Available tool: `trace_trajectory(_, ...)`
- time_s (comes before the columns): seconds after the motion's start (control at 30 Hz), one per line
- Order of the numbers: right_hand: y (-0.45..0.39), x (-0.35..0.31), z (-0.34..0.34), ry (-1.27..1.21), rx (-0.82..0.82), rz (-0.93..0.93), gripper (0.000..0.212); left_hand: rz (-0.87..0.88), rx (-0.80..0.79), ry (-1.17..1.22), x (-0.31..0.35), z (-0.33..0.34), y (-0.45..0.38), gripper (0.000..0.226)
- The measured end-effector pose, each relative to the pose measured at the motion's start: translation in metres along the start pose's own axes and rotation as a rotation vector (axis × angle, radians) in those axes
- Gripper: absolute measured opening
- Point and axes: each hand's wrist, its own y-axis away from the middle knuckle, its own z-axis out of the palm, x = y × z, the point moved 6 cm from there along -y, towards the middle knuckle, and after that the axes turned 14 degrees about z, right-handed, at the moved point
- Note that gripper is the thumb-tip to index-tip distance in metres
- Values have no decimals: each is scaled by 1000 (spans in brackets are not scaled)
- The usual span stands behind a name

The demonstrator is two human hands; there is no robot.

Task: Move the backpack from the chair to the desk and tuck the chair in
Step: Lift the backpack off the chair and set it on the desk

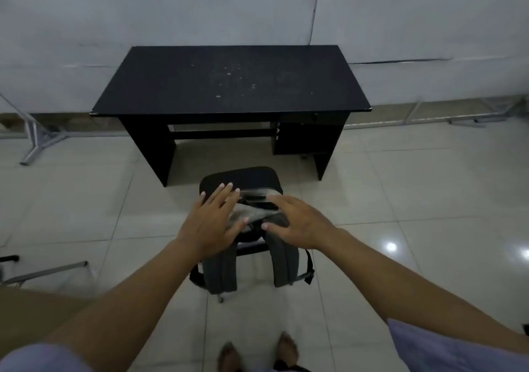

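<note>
Below the camera, on the chair (243, 177) standing just short of the black desk (232, 82), sits the grey backpack (254, 214), its shoulder straps hanging down the near side. Both hands hover over its top: the left hand (213, 223) with fingers spread wide, the right hand (297, 223) flat and also open (neither grip has closed on anything). Bare feet (257, 351) stand on the pale tiled floor (429, 200).
</note>
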Motion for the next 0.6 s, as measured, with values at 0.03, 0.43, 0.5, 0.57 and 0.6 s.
trace_trajectory(0.03,0,2,4,-5,-29,10,85,-7,-35,24,0,5,4,83)
trace_trajectory(0.43,-2,-2,13,136,-205,133,51,4,-238,203,-7,51,26,90)
trace_trajectory(0.5,-11,-4,4,169,-293,172,53,18,-243,208,-9,50,27,83)
trace_trajectory(0.57,-21,-7,-7,217,-332,189,55,24,-260,218,-9,50,27,80)
trace_trajectory(0.6,-25,-10,-12,252,-313,190,54,25,-261,222,-8,50,27,80)
